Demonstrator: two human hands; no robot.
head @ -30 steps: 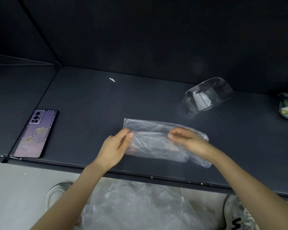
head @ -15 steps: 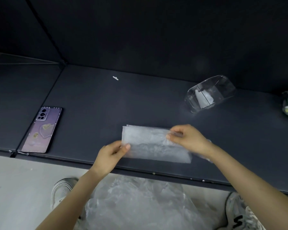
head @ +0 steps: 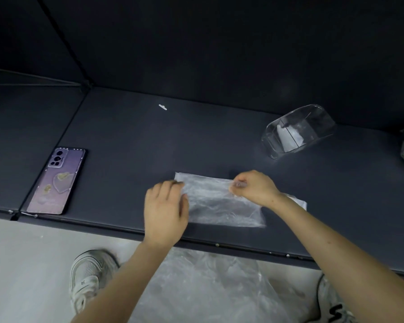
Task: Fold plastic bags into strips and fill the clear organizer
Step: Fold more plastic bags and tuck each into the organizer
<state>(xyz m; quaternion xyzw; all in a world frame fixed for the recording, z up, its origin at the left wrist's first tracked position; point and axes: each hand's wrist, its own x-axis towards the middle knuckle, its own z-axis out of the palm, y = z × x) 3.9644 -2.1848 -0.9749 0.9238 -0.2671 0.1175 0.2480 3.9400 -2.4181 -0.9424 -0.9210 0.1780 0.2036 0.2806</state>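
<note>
1. The left hand (head: 166,210) lies flat, fingers fairly straight, pressing on the nine o'clock end of the plastic bag (head: 222,202). It is blurred, so I cannot tell how firmly it bears down.
2. The right hand (head: 254,188) has its fingers curled and pinches the bag's far edge, toward one o'clock on the sheet.
3. The bag lies flattened into a broad band on the dark tabletop (head: 126,141), near the front edge, between the two hands. One end shows past the right wrist at three o'clock.
4. I'd judge the film to be very light, limp and slippery. It will spring open or slide unless one hand pins it while the other turns an edge over. The long edges and corners look the best places to pinch, with creases pressed by flat fingers.
5. The clear organizer (head: 296,134) sits tilted at two o'clock, well apart from the bag, with something pale inside.
6. A phone (head: 56,180) lies at nine o'clock and a small white scrap (head: 163,107) at eleven.
7. At six o'clock, below the tabletop, a heap of loose bags (head: 208,287) waits between two shoes (head: 89,276).
</note>
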